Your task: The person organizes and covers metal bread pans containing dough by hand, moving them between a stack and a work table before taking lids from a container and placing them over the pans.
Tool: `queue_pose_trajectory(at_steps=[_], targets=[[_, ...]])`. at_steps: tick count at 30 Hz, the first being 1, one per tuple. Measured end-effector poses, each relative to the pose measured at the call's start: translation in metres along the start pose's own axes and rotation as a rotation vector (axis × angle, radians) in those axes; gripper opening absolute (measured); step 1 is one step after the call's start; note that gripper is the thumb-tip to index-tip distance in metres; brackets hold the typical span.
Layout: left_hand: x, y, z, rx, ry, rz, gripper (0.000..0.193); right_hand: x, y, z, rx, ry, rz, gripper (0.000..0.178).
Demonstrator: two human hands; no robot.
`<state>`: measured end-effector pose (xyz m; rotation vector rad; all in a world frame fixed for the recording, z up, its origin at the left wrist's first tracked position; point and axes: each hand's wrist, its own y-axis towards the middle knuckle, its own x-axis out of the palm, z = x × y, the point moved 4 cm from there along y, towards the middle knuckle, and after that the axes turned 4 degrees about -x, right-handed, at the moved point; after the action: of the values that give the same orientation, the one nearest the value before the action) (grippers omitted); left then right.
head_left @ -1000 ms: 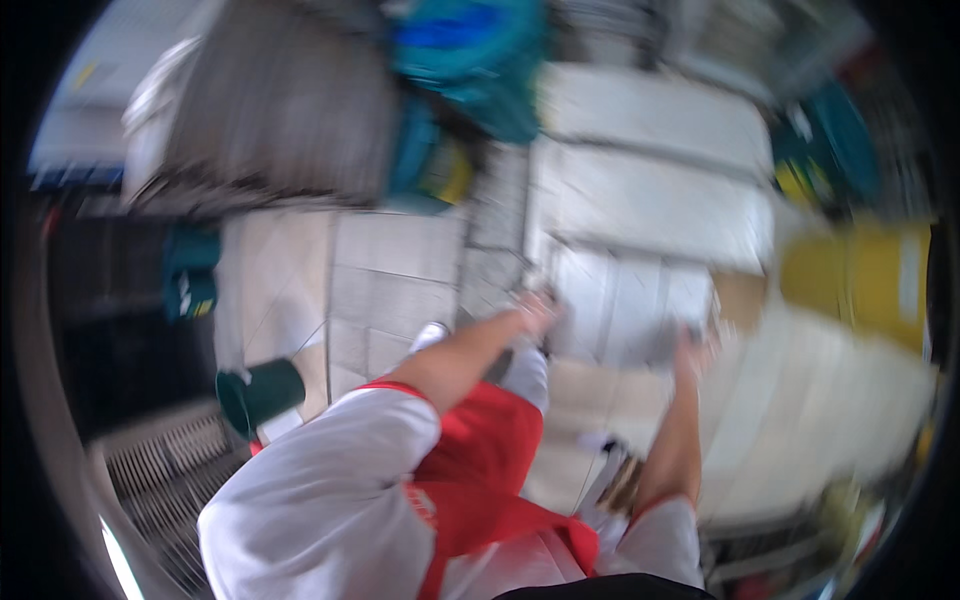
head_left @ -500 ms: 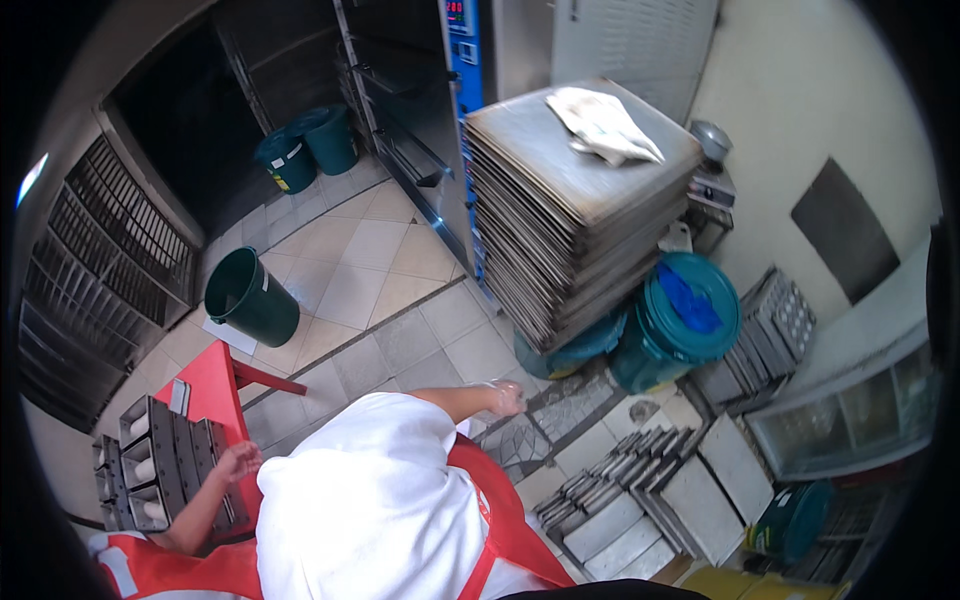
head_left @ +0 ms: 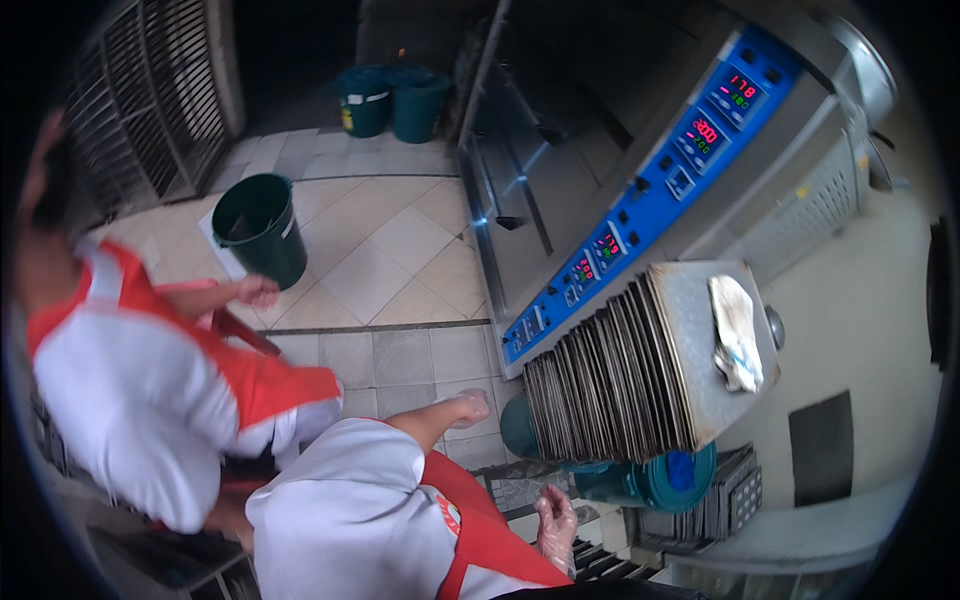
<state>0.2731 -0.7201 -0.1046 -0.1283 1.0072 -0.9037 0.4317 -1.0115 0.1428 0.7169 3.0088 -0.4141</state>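
My left hand, in a clear plastic glove, reaches out over the tiled floor with its fingers loosely apart. Nothing shows in it. Lower and to the right, my right hand, also gloved, is raised beside my red apron with fingers spread and nothing held. Ahead on the right rises a tall stack of metal baking sheets, nearest to both hands but touching neither. A crumpled white cloth lies on the top sheet.
A co-worker in white and red stands close on my left, one hand stretched forward. Beyond the stack is an oven with a blue control panel. A green bucket stands on the floor; a lidded teal bin is beside the stack.
My view has swung, bringing the oven panel into fuller sight. My right hand has come into view. The co-worker now appears farther up on the left, and the bread tins have dropped from sight.
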Motion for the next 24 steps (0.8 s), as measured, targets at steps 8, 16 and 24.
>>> queue_pose_trajectory(at_steps=[8, 16, 24], targets=[[-0.085, -0.137, -0.027, -0.065, -0.387, 0.328, 0.044, 0.112, 0.125, -0.018, 0.13, -0.085, -0.391, 0.041], [-0.084, -0.341, -0.147, -0.64, -1.191, 0.849, 0.049, 0.227, 0.237, -0.003, 0.113, -0.146, -0.491, 0.024], [-0.063, -0.439, -0.255, -0.727, -1.553, 1.33, 0.049, 0.398, 0.26, -0.023, -0.21, -0.582, -0.773, 0.034]])
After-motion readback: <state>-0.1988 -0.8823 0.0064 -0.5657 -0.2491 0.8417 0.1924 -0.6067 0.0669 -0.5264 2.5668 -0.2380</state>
